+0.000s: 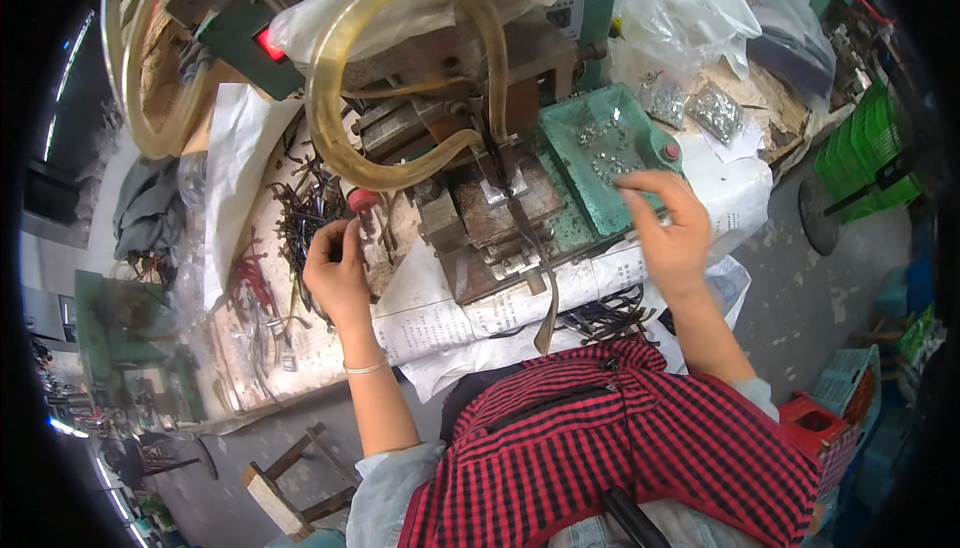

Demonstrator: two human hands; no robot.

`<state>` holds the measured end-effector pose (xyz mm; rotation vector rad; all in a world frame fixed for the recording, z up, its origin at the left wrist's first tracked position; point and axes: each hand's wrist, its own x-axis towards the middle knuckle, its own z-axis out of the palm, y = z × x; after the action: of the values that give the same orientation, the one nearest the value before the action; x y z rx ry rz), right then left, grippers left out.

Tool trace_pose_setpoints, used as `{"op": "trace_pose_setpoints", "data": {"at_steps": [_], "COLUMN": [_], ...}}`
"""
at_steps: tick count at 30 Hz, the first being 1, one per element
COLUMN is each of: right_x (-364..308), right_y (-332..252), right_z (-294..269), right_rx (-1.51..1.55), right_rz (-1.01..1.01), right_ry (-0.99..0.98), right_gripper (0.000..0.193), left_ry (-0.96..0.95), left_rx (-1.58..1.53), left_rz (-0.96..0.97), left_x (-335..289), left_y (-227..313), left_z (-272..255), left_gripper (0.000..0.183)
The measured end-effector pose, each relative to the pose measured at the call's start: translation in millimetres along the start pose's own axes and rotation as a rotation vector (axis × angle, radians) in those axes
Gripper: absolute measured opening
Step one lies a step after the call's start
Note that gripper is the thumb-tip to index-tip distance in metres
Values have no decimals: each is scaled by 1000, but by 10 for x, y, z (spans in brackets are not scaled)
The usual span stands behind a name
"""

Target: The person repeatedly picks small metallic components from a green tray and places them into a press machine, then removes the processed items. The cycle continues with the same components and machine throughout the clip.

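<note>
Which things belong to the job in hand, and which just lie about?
Apparently in use: machine; strip on it; green tray, small metal parts near right hand; dark strips near left hand.
Apparently lying about: grey cloth; green crate; wooden stool.

The left forearm (385, 408) rises nearly upright, its left hand (337, 273) loosely curled; the right forearm (715, 338) slants inward, its right hand (676, 233) bent leftward, thumb drawn toward the fingertips.

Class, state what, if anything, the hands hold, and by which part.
It cannot be told: the left hand curls beside dark strips; the right hand reaches over the green tray.
</note>
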<state>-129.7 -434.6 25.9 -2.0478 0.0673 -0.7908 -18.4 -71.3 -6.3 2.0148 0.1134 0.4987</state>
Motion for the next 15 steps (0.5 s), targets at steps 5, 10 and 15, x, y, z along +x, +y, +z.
{"op": "trace_pose_setpoints", "data": {"at_steps": [5, 10, 15], "right_x": [435, 302, 316], "right_y": [-434, -472, -512], "right_z": [630, 826, 828], "right_rx": [286, 563, 604], "right_rz": [-73, 158, 208], "right_ry": [-35, -35, -48], "right_gripper": [17, 33, 39], "left_ry": [-119, 10, 74], "left_rx": [-269, -415, -460], "left_rz": [0, -43, 393], "left_x": [-14, -322, -526], "left_y": [-128, 141, 1039], "left_z": [329, 328, 191], "left_gripper": [14, 9, 11]}}
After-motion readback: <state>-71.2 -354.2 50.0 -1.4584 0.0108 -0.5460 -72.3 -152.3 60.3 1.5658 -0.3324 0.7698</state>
